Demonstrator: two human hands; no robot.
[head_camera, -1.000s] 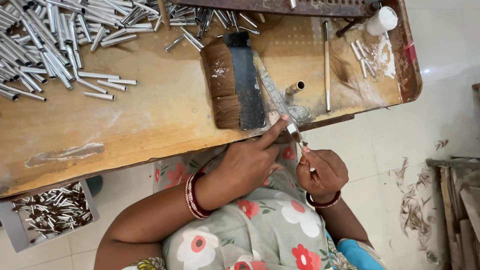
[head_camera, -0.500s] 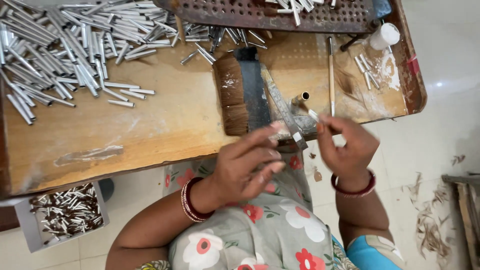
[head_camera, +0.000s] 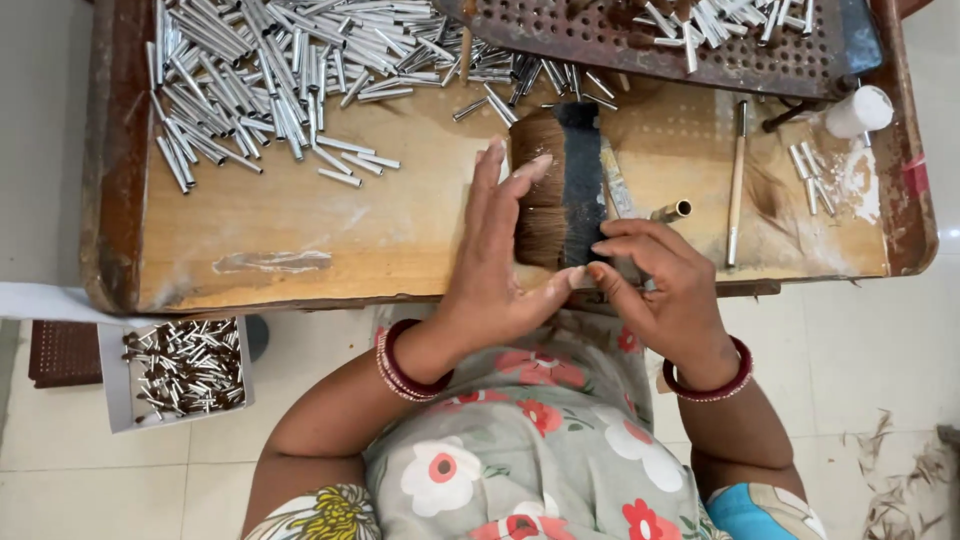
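Observation:
A thick bundle of brown bristle hair (head_camera: 541, 190) with a black band (head_camera: 583, 185) lies on the wooden work tray (head_camera: 300, 240). My left hand (head_camera: 495, 255) lies flat with fingers spread along the bundle's left side, thumb at its near end. My right hand (head_camera: 660, 285) rests at the bundle's near right corner, fingertips pinched together on a small tuft of hair at the tray's front edge. A short metal tube (head_camera: 672, 211) stands just beyond my right fingers.
A heap of silver metal tubes (head_camera: 270, 70) covers the tray's far left. A perforated metal rack (head_camera: 640, 35) with tubes lies at the back. A thin stick (head_camera: 737, 180), a white bottle (head_camera: 858, 110) and a floor box of finished pieces (head_camera: 185, 368) are nearby.
My left hand has gone from my lap up onto the bristle bundle and flattened against it. My right hand came down from the raised position to the bundle's near corner.

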